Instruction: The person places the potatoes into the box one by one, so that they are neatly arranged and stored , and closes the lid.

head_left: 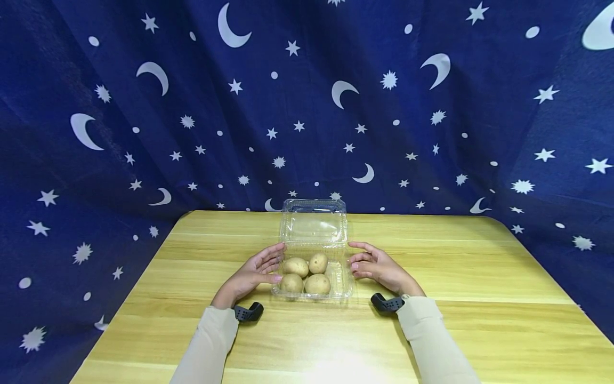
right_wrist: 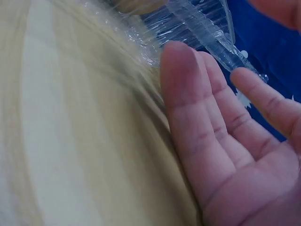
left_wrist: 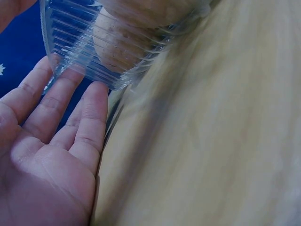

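Note:
A clear plastic clamshell box [head_left: 341, 278] stands on the table with its lid [head_left: 314, 226] raised at the back. Several potatoes [head_left: 317, 284] sit in its left and middle part; bare plastic shows on the right. My left hand [head_left: 253, 273] lies along the box's left side, fingertips at the ribbed wall and thumb by the front potato. In the left wrist view, the left fingers [left_wrist: 91, 117] are nearly straight against the plastic. On the other side, my right hand [head_left: 381, 266] has its loosely bent fingers beside the right wall. Whether they touch it I cannot tell.
The wooden table [head_left: 408, 341] has its back edge just behind the box. A dark blue curtain [head_left: 307, 144] with moons and stars hangs behind and at both sides. Black wrist cameras [head_left: 248, 312] sit below both hands, by the light sleeves.

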`<move>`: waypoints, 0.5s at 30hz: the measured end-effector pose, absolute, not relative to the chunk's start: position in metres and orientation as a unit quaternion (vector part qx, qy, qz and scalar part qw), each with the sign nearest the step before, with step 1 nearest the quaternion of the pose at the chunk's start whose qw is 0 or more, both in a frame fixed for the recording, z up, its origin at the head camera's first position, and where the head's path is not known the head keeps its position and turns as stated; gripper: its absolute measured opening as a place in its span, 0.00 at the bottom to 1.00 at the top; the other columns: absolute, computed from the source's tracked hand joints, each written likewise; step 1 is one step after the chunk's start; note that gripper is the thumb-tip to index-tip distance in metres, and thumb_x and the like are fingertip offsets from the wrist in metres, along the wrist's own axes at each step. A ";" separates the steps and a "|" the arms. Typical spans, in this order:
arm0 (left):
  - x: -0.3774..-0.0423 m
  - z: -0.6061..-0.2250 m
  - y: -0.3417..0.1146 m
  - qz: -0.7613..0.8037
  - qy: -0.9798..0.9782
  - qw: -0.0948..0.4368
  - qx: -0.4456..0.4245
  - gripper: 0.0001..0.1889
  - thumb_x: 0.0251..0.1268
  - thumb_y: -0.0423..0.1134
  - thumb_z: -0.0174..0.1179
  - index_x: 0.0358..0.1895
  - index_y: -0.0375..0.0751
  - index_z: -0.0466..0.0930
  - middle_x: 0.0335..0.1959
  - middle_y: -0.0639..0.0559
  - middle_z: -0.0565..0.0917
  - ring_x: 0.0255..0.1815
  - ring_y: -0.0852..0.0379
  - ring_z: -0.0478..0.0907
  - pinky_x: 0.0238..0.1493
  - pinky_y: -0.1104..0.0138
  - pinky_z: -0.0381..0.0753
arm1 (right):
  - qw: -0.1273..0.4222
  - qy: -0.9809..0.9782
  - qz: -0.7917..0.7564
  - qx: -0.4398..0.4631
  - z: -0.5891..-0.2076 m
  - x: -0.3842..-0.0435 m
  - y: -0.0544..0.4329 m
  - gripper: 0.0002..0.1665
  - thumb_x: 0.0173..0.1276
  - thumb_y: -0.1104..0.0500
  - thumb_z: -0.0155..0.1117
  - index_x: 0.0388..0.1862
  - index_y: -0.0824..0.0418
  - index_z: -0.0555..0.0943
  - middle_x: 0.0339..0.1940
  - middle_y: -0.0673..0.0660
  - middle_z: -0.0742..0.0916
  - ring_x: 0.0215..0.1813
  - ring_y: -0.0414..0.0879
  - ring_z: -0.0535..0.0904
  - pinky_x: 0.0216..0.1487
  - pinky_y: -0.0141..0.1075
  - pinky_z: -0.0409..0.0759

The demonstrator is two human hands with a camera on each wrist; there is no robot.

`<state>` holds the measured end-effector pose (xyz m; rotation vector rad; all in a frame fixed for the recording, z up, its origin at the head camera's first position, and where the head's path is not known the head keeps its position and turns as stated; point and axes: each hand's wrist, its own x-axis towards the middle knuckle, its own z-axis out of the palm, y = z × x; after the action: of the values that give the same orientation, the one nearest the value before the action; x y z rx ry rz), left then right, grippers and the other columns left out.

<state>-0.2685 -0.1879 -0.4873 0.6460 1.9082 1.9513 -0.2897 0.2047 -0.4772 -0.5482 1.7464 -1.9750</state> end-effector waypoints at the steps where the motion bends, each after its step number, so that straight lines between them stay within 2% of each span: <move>1: -0.269 -0.487 -0.188 0.686 0.670 0.168 0.227 0.50 0.70 0.32 0.73 0.87 0.28 0.49 0.86 0.28 0.54 0.85 0.27 0.52 0.85 0.42 0.53 | 0.221 0.631 -0.715 -0.204 -0.479 -0.290 0.205 0.45 0.78 0.72 0.62 0.84 0.79 0.51 0.57 0.61 0.84 0.54 0.45 0.86 0.56 0.37 0.88; 8: -0.269 -0.488 -0.188 0.686 0.670 0.169 0.227 0.49 0.70 0.32 0.72 0.87 0.28 0.50 0.86 0.28 0.55 0.85 0.27 0.52 0.85 0.44 0.54 | 0.225 0.619 -0.717 -0.228 -0.485 -0.289 0.206 0.48 0.78 0.71 0.63 0.87 0.74 0.50 0.61 0.61 0.81 0.58 0.47 0.85 0.59 0.40 0.88; 15: -0.270 -0.489 -0.188 0.686 0.671 0.169 0.227 0.49 0.70 0.31 0.72 0.87 0.29 0.50 0.86 0.28 0.56 0.85 0.28 0.52 0.85 0.45 0.55 | 0.222 0.634 -0.703 -0.232 -0.485 -0.288 0.204 0.52 0.77 0.70 0.67 0.89 0.71 0.47 0.63 0.63 0.79 0.59 0.45 0.85 0.60 0.37 0.87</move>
<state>-0.2696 -0.1885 -0.4892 0.6446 1.9076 1.9493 -0.2882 0.2040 -0.4851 -0.6406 1.7519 -1.9432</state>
